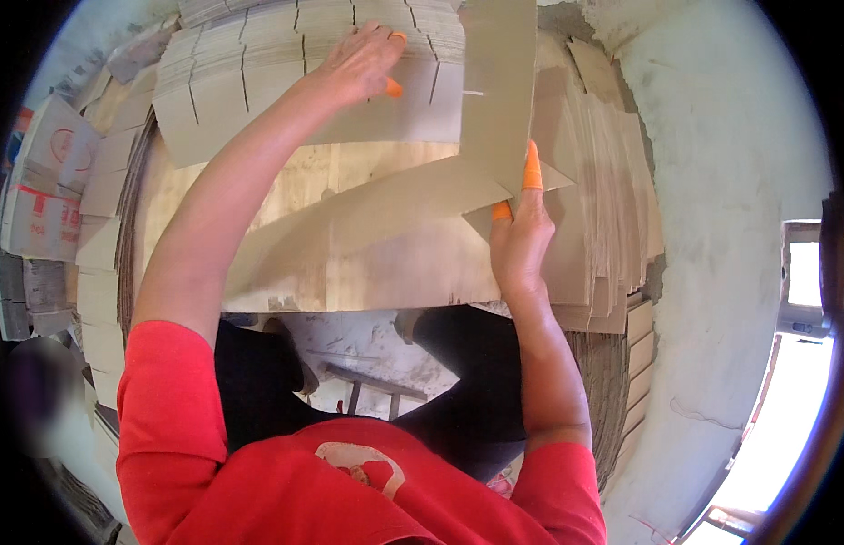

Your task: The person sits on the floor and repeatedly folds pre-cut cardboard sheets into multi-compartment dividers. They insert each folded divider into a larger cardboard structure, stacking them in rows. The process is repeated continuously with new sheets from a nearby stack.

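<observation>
My left hand (363, 65) reaches to the far side of the work surface and touches a stack of slotted cardboard sheets (267, 54). Its thumb and forefinger, both in orange finger covers, are apart on the stack. My right hand (523, 232) closes on a long cardboard strip (499, 82) that extends away from me, its orange-covered forefinger lying along the strip's edge. A second cardboard strip (367, 209) crosses this one near the right hand and slants down to the left. How the two join is partly hidden by the hand.
A pale wooden board (385, 272) forms the work surface. Stacked plain cardboard sheets (612, 191) stand along its right side, and more cardboard (99, 245) is piled at the left. A white printed carton (49, 182) sits at the far left. My legs are below the near edge.
</observation>
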{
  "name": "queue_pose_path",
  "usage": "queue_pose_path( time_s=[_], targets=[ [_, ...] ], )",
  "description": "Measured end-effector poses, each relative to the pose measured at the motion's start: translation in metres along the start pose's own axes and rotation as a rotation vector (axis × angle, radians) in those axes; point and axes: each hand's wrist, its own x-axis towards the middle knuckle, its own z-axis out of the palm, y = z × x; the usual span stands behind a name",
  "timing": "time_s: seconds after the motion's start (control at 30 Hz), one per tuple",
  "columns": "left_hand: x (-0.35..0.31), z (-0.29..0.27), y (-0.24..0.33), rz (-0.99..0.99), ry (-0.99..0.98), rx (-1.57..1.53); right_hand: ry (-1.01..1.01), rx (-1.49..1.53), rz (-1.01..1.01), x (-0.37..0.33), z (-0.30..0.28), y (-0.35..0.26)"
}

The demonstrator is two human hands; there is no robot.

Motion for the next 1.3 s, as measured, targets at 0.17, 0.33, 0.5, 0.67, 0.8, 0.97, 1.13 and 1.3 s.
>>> queue_pose_path(
  time_s=[0.17,0.33,0.5,0.67,0.8,0.97,1.13,1.3],
  targets=[
    [0.006,0.044,-0.013,-0.054,0.015,-0.01,-0.025,0.05,0.045,0.0,-0.003,-0.013],
    [0.013,0.052,-0.026,-0.018,-0.004,-0.043,-0.04,0.089,0.127,0.002,-0.004,-0.016],
    [0.003,0.029,-0.014,0.013,0.011,-0.179,-0.024,0.064,0.064,0.002,-0.007,-0.012],
    [-0.001,0.022,-0.009,0.034,-0.01,-0.129,0.015,0.088,-0.045,0.001,-0.006,-0.009],
    [-0.007,0.021,-0.006,0.091,0.132,-0.019,0.0,0.11,-0.034,0.001,-0.007,-0.009],
    [-0.011,0.027,-0.006,0.236,0.365,-0.005,0.008,0.09,-0.003,-0.001,-0.007,-0.007],
    [-0.008,0.013,0.002,0.112,0.092,-0.083,-0.004,0.096,-0.009,0.0,-0.008,-0.004],
    [-0.011,0.015,0.001,0.02,-0.022,-0.357,-0.024,0.073,-0.015,0.0,-0.005,0.002]
  ],
)
